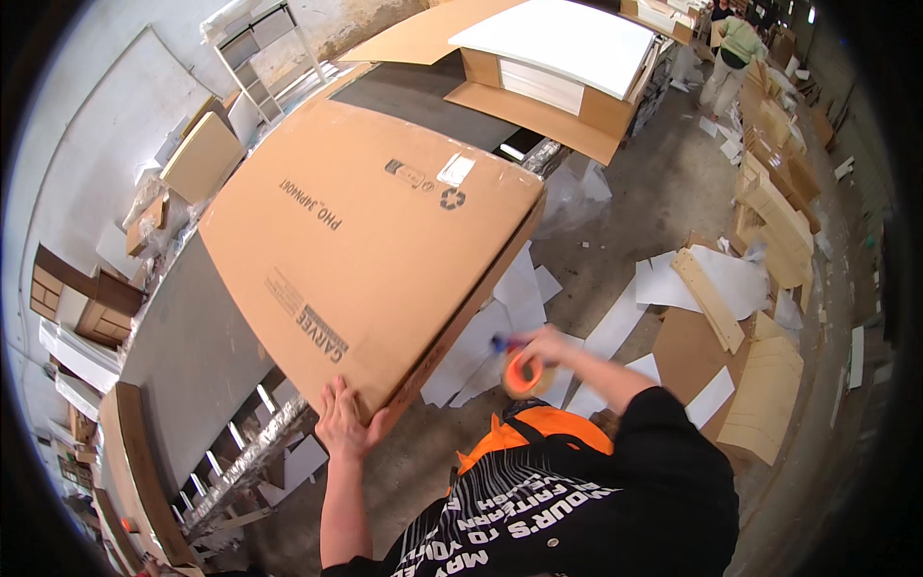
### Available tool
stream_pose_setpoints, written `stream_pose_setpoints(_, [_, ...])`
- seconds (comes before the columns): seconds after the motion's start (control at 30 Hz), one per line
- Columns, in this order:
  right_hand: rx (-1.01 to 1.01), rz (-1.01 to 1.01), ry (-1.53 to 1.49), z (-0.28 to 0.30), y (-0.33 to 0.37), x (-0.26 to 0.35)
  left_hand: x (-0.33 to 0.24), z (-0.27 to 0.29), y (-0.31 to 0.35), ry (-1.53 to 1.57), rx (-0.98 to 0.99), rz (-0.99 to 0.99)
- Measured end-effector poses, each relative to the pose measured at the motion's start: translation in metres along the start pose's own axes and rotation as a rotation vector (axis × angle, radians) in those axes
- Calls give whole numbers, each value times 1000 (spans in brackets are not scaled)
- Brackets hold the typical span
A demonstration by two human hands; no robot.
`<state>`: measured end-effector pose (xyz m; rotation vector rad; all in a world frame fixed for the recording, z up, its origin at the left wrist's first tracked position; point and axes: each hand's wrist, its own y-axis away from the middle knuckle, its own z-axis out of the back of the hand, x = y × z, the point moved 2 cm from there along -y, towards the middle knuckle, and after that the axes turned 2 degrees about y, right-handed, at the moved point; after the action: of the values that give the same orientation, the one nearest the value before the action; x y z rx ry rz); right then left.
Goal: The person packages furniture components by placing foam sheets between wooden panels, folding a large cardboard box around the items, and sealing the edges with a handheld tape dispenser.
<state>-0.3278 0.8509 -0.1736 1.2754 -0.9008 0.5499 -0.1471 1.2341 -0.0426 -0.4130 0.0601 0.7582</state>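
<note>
A large flat brown cardboard box (pixel 365 221) lies aslant across a conveyor, its near corner jutting toward me. My left hand (pixel 348 420) rests on that corner, fingers stretched over the top face and thumb out beside the edge. To the right of the box, my right hand (pixel 544 346) is closed around a tape dispenser (pixel 520 373) with an orange-centred roll, slightly smeared by motion. The dispenser is apart from the box. A dark gap runs along the box's right side, between its top panel and the lower part.
The grey conveyor belt (pixel 187 356) has rollers along its near edge. Farther up stands an open carton with a white panel (pixel 562 43). White sheets (pixel 615 322) and wooden boards (pixel 710 298) litter the floor at right. Another person (pixel 735 58) is in the far background.
</note>
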Motion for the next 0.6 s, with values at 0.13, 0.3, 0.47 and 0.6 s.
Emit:
stream_pose_setpoints(0.13, [-111, 291, -383, 173, -5, 117, 6, 7, 13, -44, -7, -25])
stream_pose_setpoints(0.3, [-110, 306, -284, 297, -67, 217, 1, 6, -3, -39, 45, -55])
stream_pose_setpoints(0.47, [151, 302, 140, 277, -52, 210, -4, 13, 5, -96, 119, 38])
stream_pose_setpoints(0.6, [207, 324, -152, 147, 36, 133, -39, 32, -21, 102, 140, 241])
